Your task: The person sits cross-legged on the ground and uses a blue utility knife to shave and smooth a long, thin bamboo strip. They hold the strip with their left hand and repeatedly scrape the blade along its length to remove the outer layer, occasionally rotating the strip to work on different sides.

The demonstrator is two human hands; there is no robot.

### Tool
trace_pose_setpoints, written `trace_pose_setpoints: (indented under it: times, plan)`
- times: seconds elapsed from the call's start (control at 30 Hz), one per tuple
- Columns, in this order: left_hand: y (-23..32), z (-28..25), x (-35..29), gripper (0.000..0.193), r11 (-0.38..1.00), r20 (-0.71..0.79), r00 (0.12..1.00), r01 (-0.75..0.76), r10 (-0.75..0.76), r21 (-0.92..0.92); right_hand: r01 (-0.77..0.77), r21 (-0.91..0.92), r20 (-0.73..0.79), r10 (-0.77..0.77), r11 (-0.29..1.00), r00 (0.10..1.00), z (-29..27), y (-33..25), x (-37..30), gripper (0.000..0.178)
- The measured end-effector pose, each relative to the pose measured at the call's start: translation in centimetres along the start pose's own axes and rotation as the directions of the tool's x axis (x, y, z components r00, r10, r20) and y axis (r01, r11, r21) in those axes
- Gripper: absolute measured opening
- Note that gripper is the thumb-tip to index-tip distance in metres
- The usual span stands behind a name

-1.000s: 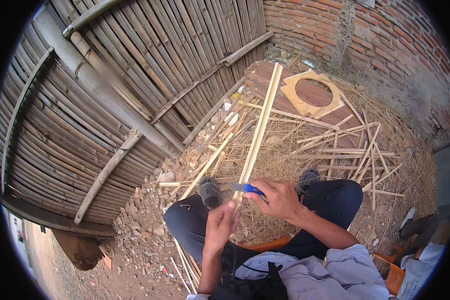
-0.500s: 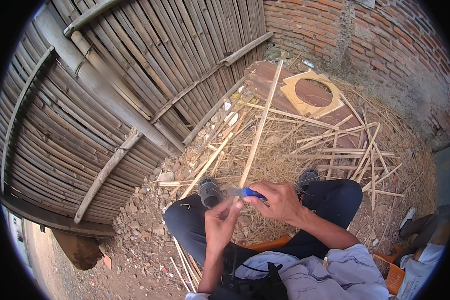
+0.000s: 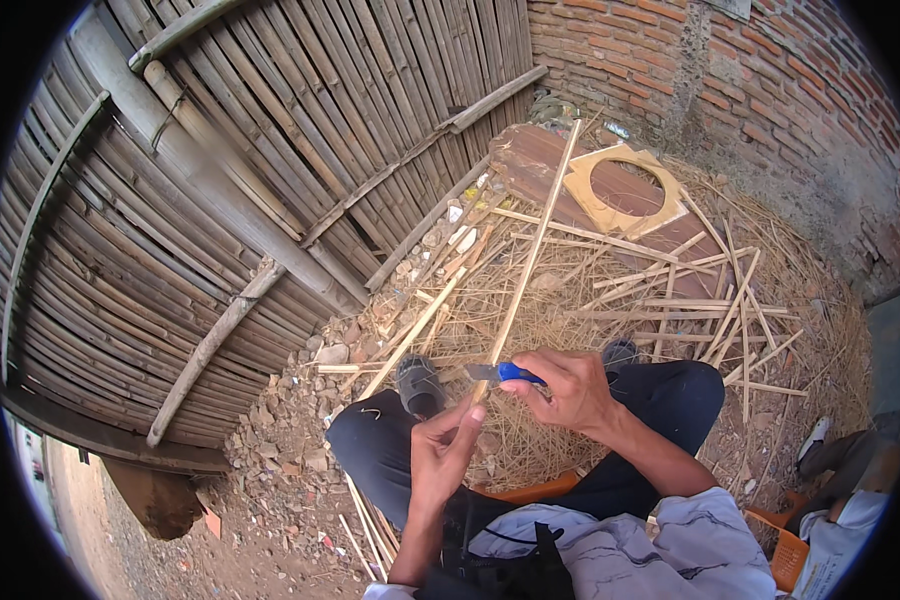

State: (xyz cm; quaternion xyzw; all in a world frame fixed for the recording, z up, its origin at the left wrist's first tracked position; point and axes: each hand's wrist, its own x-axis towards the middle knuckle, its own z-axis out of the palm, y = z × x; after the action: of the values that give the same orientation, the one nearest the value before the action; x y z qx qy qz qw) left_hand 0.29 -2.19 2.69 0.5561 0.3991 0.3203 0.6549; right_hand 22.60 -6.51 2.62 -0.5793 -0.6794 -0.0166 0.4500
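Observation:
My left hand [image 3: 444, 450] is closed round the near end of a long, pale bamboo strip [image 3: 536, 247], which slants away from me toward the brown board. In my right hand [image 3: 573, 392] is a blue-handled utility knife [image 3: 515, 374]. Its blade points left and lies across the strip, a little beyond my left fingertips. Both hands are between my knees, over a litter of thin shavings [image 3: 540, 450].
Several cut bamboo strips [image 3: 710, 303] lie on the straw-like shavings ahead. A brown board [image 3: 530, 160] carries a pale panel with a round hole [image 3: 582, 190]. A bamboo wall [image 3: 270, 130] rises at left, a brick wall [image 3: 790, 90] at right. Another person's leg [image 3: 832, 465] shows at right.
The knife and my right hand have shifted slightly to the right and away from my left hand. The strip's far end has swung a little right.

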Motion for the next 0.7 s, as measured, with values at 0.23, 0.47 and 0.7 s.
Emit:
trace_pose_setpoints:
  times: [0.23,0.47,0.7]
  plan:
    - [0.2,-0.9,0.1,0.036,0.999,0.03,0.999,-0.024,0.023,0.026,0.045,-0.063,-0.007,-0.046,0.997,0.999,-0.9,-0.3,1.1,0.028]
    - [-0.4,-2.1,-1.4,0.035,0.997,0.01,0.998,0.06,-0.06,0.048,-0.011,-0.127,-0.095,-0.001,0.992,0.995,-2.1,2.9,3.1,0.027]
    - [-2.0,-3.6,-1.5,0.034,0.995,0.009,0.995,0.095,-0.095,0.026,-0.029,-0.14,-0.052,0.022,0.99,0.998,-2.1,7.4,5.5,0.033]
